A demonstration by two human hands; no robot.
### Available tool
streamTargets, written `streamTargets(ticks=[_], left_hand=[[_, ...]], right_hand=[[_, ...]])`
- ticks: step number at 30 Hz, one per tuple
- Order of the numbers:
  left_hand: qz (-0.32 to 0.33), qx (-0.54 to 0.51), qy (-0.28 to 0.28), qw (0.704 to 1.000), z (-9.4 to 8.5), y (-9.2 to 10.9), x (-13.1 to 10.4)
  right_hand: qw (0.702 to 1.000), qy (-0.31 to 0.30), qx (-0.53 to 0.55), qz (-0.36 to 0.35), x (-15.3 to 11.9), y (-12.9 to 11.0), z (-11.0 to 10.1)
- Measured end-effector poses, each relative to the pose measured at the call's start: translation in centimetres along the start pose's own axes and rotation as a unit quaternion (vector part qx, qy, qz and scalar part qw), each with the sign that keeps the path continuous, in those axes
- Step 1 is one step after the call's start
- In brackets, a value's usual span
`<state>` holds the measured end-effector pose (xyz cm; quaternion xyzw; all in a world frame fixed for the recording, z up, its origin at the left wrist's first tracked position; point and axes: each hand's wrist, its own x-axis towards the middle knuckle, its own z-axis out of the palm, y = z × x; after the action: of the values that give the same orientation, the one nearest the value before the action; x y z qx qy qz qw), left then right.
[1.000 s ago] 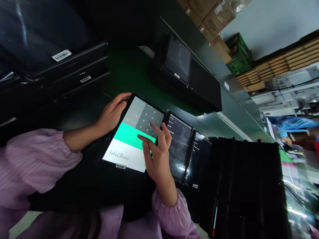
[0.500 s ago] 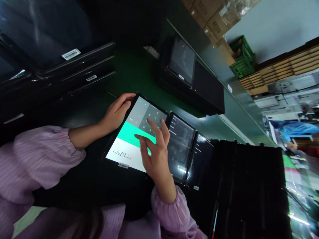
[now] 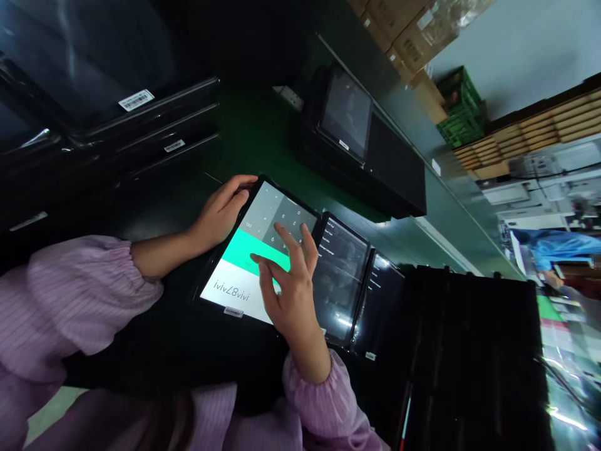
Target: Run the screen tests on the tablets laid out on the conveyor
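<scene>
A lit tablet (image 3: pixel 225 275) lies tilted before me, showing a calculator with a grey keypad, a green band and a white strip reading upside down from here. My left hand (image 3: pixel 222 212) grips its upper left edge, fingertips on the frame and thumb along the side. Over the screen hovers or rests my right hand (image 3: pixel 291 282), fingers spread and holding nothing; whether a fingertip touches the glass is unclear. Just right of it lies a second tablet (image 3: pixel 342 275) with a dark text menu, and beyond that a third tablet (image 3: pixel 380 307).
Dark tablets with barcode labels (image 3: pixel 136 100) are stacked at the upper left. A black box (image 3: pixel 394 163) bears another tablet (image 3: pixel 346 113). Black trays (image 3: pixel 474 351) stand at the right. Farther back are cartons (image 3: pixel 413 44), a green crate (image 3: pixel 462 106) and a person's blue sleeve (image 3: pixel 554 245).
My right hand has shifted slightly left over the screen. My left hand keeps its hold, and the number shown on the tablet looks the same.
</scene>
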<state>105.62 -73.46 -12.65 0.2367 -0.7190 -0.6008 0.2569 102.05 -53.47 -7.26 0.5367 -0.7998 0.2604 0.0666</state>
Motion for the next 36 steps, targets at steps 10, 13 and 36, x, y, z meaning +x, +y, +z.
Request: streamTargets(ticks=[10,13,36], left_hand=[[-0.011,-0.021,-0.003,1.000,0.0,0.2,-0.1],[-0.013,-0.010,-0.001,1.000,0.0,0.3,-0.1],[0.005,-0.002,0.000,1.000,0.1,-0.4,0.1]], right_hand=[[1.000,-0.012,-0.008,-0.009,0.6,-1.0,0.8],[1.000,0.011,-0.003,0.005,0.4,-0.5,0.4],[0.989,0.110,-0.019,0.101,-2.2,3.4,-1.0]])
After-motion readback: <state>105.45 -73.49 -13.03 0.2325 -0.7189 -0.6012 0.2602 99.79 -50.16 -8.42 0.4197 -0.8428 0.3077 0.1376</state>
